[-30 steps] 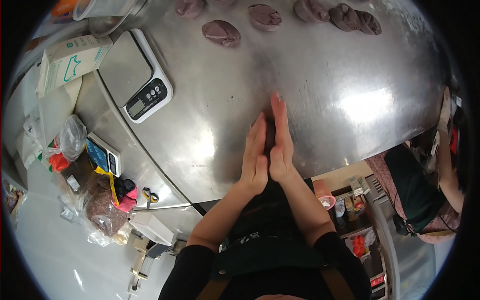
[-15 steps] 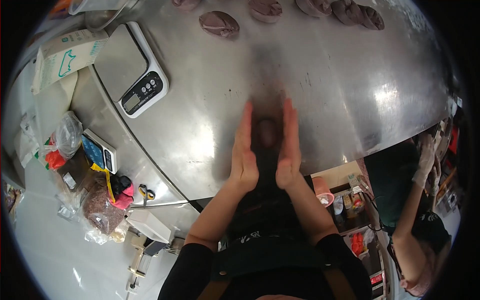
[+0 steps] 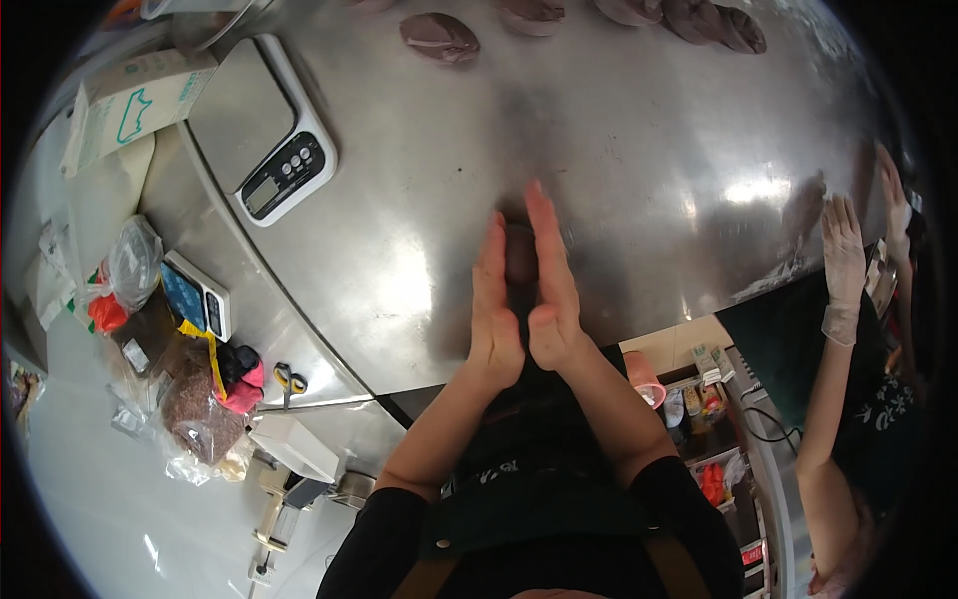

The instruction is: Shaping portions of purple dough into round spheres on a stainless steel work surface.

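A small dark purple-brown ball of dough (image 3: 520, 256) lies on the steel worktop (image 3: 399, 200) in front of me, between my hands. My left hand (image 3: 493, 311) stands on edge along its left side, fingers straight and pointing away from me. On the other side my right hand (image 3: 556, 290) is held the same way, its fingertips reaching a little farther. Both palms face inward, close against the ball; whether each one touches it is hard to tell. Toward the far edge lie several shaped dough pieces of the same colour, one dough piece (image 3: 440, 38) being nearest.
At the left stand a white kitchen scale (image 3: 289, 170) and a carton (image 3: 135, 110). Scissors (image 3: 289, 381), a smaller scale (image 3: 197, 297) and a bag of brown granules (image 3: 203, 409) lie beyond the seam. On the right, a co-worker's gloved hand (image 3: 843, 260) reaches over the worktop.
My hands have come closer together around the dough ball, the right one shifting left and forward. The ball sits slightly farther away. The co-worker's gloved hand has moved onto the worktop.
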{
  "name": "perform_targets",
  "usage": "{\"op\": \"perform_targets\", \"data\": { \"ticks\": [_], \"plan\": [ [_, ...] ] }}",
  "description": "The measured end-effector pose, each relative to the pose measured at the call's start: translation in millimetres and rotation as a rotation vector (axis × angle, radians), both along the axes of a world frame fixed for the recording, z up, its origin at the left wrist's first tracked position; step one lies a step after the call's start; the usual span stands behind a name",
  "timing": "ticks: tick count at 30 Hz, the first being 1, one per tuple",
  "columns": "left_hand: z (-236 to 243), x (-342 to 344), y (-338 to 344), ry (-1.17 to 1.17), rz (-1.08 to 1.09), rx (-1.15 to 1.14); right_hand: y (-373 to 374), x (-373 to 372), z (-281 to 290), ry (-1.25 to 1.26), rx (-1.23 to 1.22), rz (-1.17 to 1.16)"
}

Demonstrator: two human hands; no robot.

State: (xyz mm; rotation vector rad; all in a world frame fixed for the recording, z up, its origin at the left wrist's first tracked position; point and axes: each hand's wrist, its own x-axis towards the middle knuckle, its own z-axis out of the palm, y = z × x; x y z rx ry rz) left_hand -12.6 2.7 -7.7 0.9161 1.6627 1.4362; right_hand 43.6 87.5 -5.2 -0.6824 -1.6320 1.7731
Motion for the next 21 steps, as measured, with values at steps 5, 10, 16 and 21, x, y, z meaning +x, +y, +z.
{"op": "perform_targets", "data": {
  "ticks": [5,10,16,21],
  "plan": [
    [1.2,-18.2,10.6,0.059,-0.025,0.000,-1.5,-5.1,-14.9,-0.063,0.055,0.061],
    [6.6,-29.8,13.5,0.094,-0.044,-0.030,-14.7,-5.8,-11.9,0.027,0.059,-0.077],
    [4.5,-14.3,3.1,0.052,0.059,-0.039,9.5,-13.0,-11.7,-0.040,0.114,0.050],
    [-5.8,-28.5,-1.2,0.059,0.062,0.000,-12.4,-2.3,-15.1,0.015,0.038,-0.123]
  ]
}}
